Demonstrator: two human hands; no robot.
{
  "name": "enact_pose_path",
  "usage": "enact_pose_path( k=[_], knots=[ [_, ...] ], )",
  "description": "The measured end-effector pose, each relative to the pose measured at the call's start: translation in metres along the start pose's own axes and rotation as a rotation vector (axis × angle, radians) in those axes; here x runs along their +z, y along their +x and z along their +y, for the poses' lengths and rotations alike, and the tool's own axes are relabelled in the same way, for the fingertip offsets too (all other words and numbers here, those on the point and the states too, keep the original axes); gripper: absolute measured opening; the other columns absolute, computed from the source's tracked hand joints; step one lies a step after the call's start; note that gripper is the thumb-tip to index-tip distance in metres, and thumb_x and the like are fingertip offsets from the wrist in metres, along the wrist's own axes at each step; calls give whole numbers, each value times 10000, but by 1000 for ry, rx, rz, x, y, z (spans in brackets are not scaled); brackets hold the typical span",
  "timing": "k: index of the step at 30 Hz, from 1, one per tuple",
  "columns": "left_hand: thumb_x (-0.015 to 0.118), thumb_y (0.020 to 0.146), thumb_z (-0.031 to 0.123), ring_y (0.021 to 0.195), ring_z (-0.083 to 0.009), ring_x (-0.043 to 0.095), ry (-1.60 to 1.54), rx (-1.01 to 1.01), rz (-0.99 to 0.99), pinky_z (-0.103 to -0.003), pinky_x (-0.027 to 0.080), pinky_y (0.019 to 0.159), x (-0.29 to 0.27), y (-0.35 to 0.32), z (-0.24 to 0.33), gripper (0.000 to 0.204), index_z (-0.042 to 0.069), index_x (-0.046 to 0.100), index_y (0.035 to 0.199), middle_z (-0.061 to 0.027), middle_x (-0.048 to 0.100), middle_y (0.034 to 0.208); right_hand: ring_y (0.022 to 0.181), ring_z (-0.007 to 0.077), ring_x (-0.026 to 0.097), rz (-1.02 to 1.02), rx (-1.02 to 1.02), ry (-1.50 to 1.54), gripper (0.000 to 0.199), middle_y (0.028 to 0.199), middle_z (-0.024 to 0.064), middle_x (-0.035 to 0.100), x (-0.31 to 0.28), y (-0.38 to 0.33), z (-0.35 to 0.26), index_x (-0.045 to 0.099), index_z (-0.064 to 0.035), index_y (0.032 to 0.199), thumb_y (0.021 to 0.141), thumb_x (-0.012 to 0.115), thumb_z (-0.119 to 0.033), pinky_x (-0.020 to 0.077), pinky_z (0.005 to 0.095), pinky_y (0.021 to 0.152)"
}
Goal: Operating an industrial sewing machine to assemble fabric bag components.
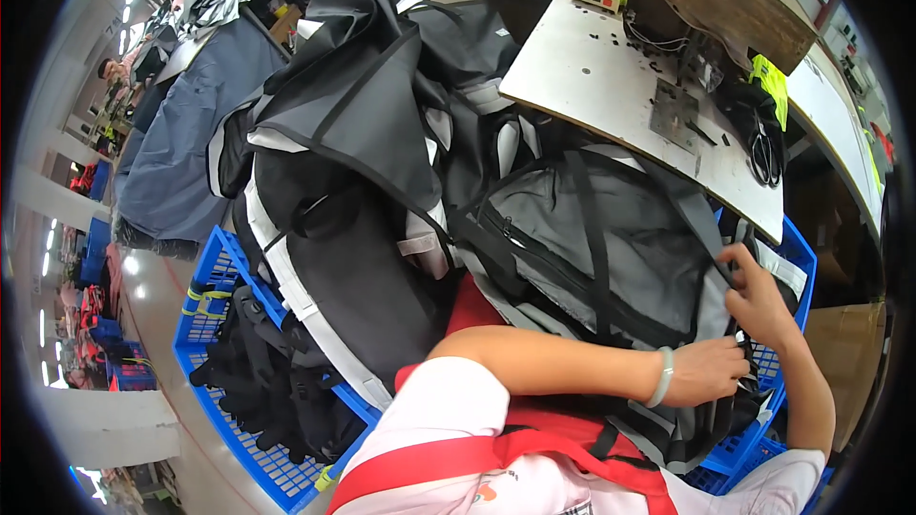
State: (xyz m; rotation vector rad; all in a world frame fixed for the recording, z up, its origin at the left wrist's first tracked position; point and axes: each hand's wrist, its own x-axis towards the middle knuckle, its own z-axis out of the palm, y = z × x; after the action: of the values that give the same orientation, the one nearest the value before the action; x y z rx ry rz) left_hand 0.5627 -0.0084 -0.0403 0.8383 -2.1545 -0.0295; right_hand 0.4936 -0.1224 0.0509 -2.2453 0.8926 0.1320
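Note:
A grey backpack panel (pixel 611 238) with black straps and a black zipper lies across my lap. My left hand (pixel 711 372), with a pale green bangle on the wrist, reaches across my body and pinches the panel's lower right edge. My right hand (pixel 759 296) grips the same edge just above it, fingers curled on a black strap. A tall heap of black and grey bag pieces (pixel 353 133) with white trim rises to my left.
A white sewing table (pixel 611 76) with a sewing machine (pixel 706 0) stands ahead on the right. Blue plastic crates sit on my left (pixel 215 324), holding black bags, and on my right (pixel 797 257). Another person sits far off on the left.

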Motion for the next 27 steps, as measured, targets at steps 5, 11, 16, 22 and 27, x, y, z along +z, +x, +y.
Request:
enact_pose_path(
  k=[5,11,16,22,27],
  knots=[
    [608,728,0,904,-284,598,123,-303,373,-392,475,823,-131,-86,-15,251,45,620,974,-100,621,1000,624,36,404,490,-11,428,514,838,-24,525,-39,-108,104,472,-38,1262,753,417,18,327,192,535],
    [530,749,16,1183,-307,504,881,-632,-277,-413,327,1075,-215,-180,-50,438,-25,557,1184,-163,580,1164,711,8,418,632,148,533,537,898,-28,559,-15,-175,120,417,-48,1322,789,483,-50,287,167,617],
    [579,787,146,1100,-245,538,1111,-612,-782,-357,360,1001,-247,-199,-84,207,52,674,945,-92,599,1013,649,4,390,496,80,595,459,820,-27,559,-1,-167,104,436,-70,1243,793,479,9,270,169,589],
    [641,746,208,927,-183,541,1096,-448,-837,-318,382,851,-246,-233,-95,129,139,696,840,-18,586,855,632,11,376,533,47,507,435,799,-23,535,11,-168,93,460,-85,1236,806,484,-21,258,172,545],
    [652,769,220,897,-183,546,964,-604,-804,-333,392,787,-255,-228,-75,81,143,676,766,11,611,808,625,8,373,597,-9,497,429,772,-36,493,21,-173,113,480,-85,1242,819,485,-17,255,170,520]
  ],
)
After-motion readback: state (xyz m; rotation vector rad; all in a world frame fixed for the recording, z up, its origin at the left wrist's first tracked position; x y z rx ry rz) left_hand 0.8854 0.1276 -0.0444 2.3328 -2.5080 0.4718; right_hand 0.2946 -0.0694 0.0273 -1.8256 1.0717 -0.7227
